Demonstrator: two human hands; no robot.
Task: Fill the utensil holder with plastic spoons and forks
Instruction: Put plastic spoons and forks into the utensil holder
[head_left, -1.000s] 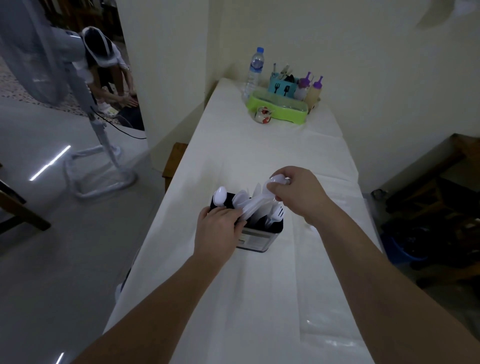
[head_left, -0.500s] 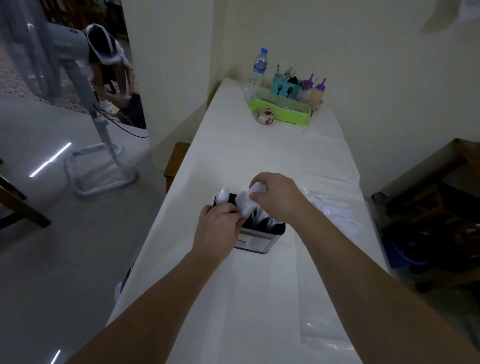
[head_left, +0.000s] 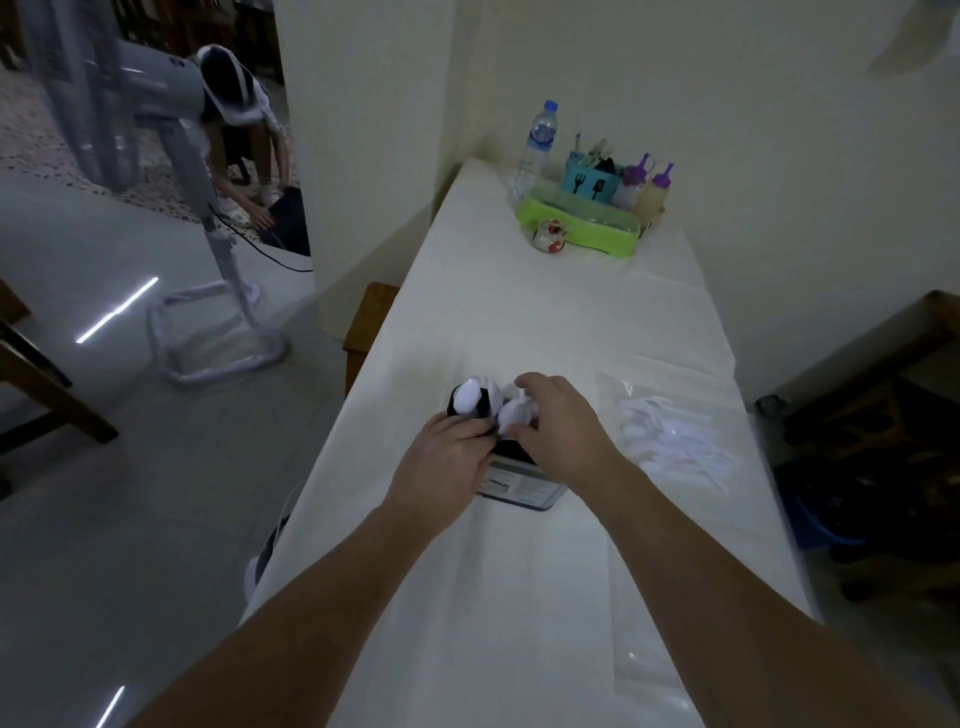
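Note:
A dark utensil holder (head_left: 519, 486) with a pale label stands on the white table (head_left: 519, 322). White plastic spoons (head_left: 467, 397) stick up out of it. My left hand (head_left: 441, 460) grips the holder's near left rim. My right hand (head_left: 558, 421) lies over the top of the holder, fingers curled round a bunch of white plastic utensils (head_left: 514, 413) that it presses down among the others. A clear plastic bag of white utensils (head_left: 675, 441) lies flat on the table to the right of the holder.
At the table's far end stand a green tray (head_left: 587, 228), a water bottle (head_left: 537, 143), a teal cutlery caddy (head_left: 589, 182), two purple-capped squeeze bottles (head_left: 647, 184) and a small jar (head_left: 550, 236). A standing fan (head_left: 156, 156) and a crouching person (head_left: 244, 140) are at the left. Dark clutter fills the floor at right.
My right hand has come down and leftward with its bunch of utensils, from above the holder onto its top. The left hand kept its hold. The bag of utensils is now uncovered.

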